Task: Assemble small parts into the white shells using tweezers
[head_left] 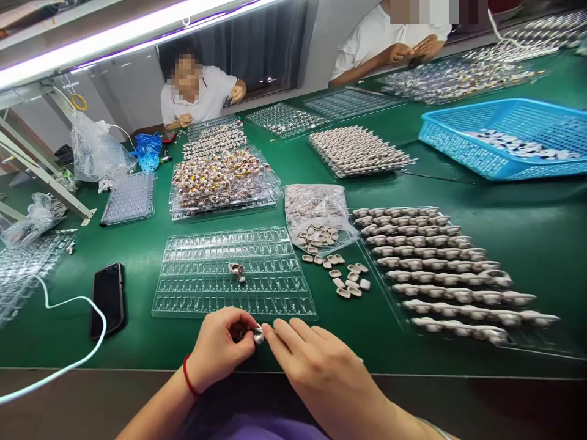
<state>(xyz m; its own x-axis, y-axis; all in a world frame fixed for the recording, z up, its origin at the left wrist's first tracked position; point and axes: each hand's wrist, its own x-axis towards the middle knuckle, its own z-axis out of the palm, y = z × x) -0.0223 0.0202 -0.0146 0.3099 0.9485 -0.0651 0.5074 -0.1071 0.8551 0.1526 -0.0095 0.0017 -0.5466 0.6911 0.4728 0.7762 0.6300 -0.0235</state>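
Close to the table's front edge, my left hand pinches a small, rounded, shiny earbud part between thumb and forefinger. My right hand meets it from the right, fingers together and fingertips at the part; its thumb is hidden. Just beyond my hands lies a clear plastic tray with rows of small slots. One small assembled earbud piece rests on that tray. Right of it, a clear bag holds many beige shells, and several loose shells lie in front of the bag.
At right stands a tray of beige parts in rows. Behind are stacked trays of parts, another filled tray and a blue basket. A phone and white cable lie left. Two people sit across the table.
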